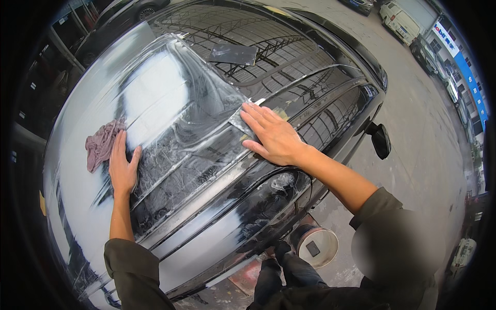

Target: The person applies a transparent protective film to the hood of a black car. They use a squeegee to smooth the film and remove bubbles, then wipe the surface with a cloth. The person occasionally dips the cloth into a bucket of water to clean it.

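Observation:
Before me is a black car, its wet roof [170, 170] streaked with whitish sanding slurry and marked by pale primer patches. My right hand [273, 133] lies flat near the roof's side edge, fingers pressing a grey sheet of what looks like wet sandpaper [242, 123]. Part of the sheet is hidden under the palm. My left hand [123, 166] rests on the roof farther left, thumb spread, holding nothing. Its fingertips touch or nearly touch a crumpled mauve cloth [101, 145]. A dark, flat sheet [233, 54] lies by itself on the glossy black roof panel [286, 42].
Beside my feet stands a bucket [334, 248] with a dark rectangular block [313, 248] in it. The car's side mirror [381, 141] juts out at right. Another dark car [116, 23] stands beyond the roof; a white van [399, 23] is parked farther off.

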`<action>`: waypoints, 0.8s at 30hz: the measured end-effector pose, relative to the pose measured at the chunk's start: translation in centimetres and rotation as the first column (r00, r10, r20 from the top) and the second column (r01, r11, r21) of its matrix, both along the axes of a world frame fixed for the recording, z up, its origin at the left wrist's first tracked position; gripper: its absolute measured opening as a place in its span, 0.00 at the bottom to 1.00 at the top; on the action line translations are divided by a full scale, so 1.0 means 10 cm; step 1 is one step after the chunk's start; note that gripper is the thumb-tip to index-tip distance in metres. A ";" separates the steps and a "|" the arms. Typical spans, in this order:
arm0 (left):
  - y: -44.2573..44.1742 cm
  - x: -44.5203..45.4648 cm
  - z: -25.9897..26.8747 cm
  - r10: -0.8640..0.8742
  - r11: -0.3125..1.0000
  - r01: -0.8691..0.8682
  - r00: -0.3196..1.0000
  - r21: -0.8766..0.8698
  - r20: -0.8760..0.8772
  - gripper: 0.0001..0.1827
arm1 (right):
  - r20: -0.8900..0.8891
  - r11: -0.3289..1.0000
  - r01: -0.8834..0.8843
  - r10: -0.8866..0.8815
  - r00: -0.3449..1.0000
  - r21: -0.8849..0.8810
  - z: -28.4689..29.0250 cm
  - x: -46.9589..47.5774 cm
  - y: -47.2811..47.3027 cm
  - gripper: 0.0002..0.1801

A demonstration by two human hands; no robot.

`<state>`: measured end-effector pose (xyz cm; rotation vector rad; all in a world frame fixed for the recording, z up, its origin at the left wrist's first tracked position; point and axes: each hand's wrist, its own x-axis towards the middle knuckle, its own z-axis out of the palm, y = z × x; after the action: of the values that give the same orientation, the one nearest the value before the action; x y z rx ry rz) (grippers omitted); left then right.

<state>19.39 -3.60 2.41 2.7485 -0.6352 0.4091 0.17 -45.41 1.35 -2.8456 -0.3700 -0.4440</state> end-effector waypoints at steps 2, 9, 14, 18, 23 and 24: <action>-0.03 -0.02 -0.02 -0.004 1.000 0.004 1.000 -0.005 -0.006 0.38 | 0.036 0.996 0.086 -0.086 0.996 -0.010 -0.11 0.03 0.17 0.36; -0.17 -0.03 -0.06 0.010 1.000 -0.010 1.000 -0.004 0.000 0.39 | 0.229 0.984 -0.158 0.137 0.964 0.080 -0.18 0.47 1.17 0.25; -0.01 -0.21 -0.16 0.123 0.988 -0.128 0.991 0.086 0.057 0.37 | 0.271 0.963 -0.235 0.192 0.943 0.135 -0.26 0.60 1.35 0.25; -0.33 -1.06 -0.11 -0.083 0.988 0.083 0.997 0.129 -0.008 0.36 | 0.186 0.971 -0.223 0.204 0.961 0.086 -0.27 0.43 0.80 0.24; -0.28 -1.50 0.01 -0.210 0.971 0.200 0.976 0.130 0.065 0.37 | 0.242 0.892 0.135 -0.259 0.935 0.431 -0.11 0.09 -0.32 0.19; -0.30 -1.50 -0.02 -0.216 0.971 0.206 0.974 0.122 0.066 0.37 | 0.275 0.809 0.226 -0.425 0.862 0.543 -0.03 -0.03 -0.49 0.20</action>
<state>4.37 -6.62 2.25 2.7433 -0.9900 0.4454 -0.17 -50.33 1.05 -2.2951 0.1794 -1.0170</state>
